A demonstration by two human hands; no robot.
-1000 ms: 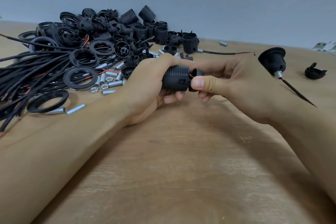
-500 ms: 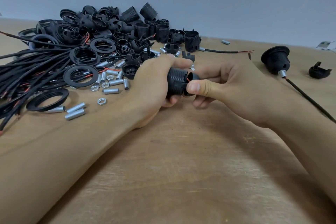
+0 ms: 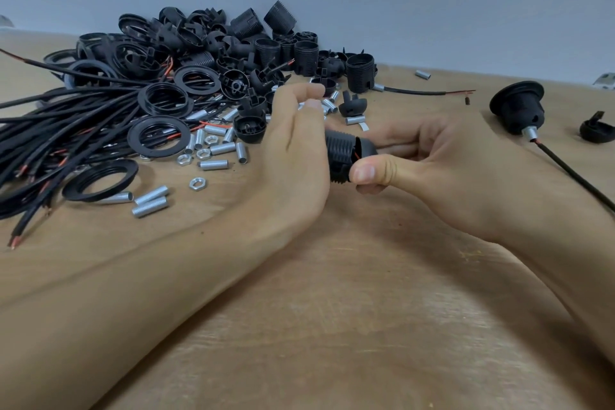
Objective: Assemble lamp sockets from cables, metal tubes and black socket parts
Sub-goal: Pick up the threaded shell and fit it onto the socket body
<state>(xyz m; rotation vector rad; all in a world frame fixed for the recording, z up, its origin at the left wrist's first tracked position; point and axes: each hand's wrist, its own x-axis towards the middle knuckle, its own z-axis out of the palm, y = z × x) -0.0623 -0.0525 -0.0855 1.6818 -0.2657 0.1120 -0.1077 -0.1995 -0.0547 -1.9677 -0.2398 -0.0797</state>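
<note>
— Where's the socket body [image 3: 339, 156] right now?

— Held in the air just above the counter [image 3: 332, 326], between the two hands. Its long axis runs roughly left to right, the threaded barrel pointing toward the left hand [image 3: 296, 156] and the cap end [image 3: 366, 147] tucked into the right hand [image 3: 442, 163].

— Who actually has it?

— The right hand does — its thumb [image 3: 369, 173] presses the near side at the seam between barrel and cap, with the fingers curled round behind. The left hand sits touching or just beside the barrel's open end, fingers loosely curved and lifted off the threads, holding nothing that I can see.

— So the next move?

— My guess is the left hand closes back round the barrel to turn it against the cap. It is the nearer hand to that end, and a bit of red wire [image 3: 356, 155] shows at the seam, so the joint looks not fully closed. Pinching that wire is the risk.

— And the surroundings?

— A wooden counter against a plain grey wall. Far left, a pile of black socket parts [image 3: 233, 43], rings and cables [image 3: 66, 130], with metal tubes [image 3: 149, 201] and nuts scattered near the left wrist. To the right, well apart, a finished socket [image 3: 517, 106] with its cable lies on the counter.
</note>
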